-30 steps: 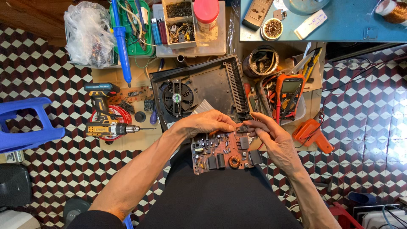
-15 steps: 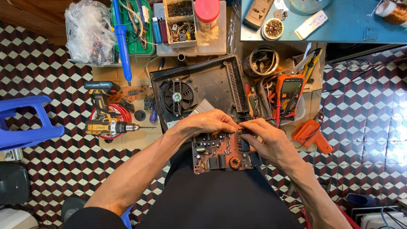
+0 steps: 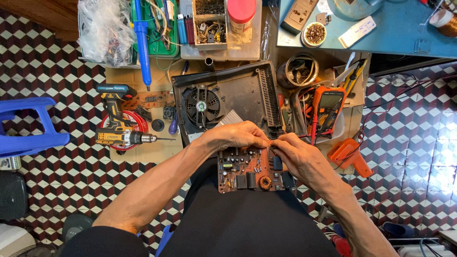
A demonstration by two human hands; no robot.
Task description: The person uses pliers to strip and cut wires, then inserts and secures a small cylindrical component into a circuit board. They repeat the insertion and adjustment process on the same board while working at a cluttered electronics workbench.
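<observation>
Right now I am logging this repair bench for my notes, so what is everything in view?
circuit board: one, brown, on the lap, under both hands
appliance casing: one, black with a round fan, above the board
cordless drill: one, yellow and black, left of the casing
meter: one, orange, right of the casing
glue gun: one, orange, on the floor at right
stool: one, blue, far left
plastic bag: one, clear, top left
jar lid: one, red, top centre
left hand: fingers on the board's top edge
right hand: fingers pinching at the board's top edge
</observation>
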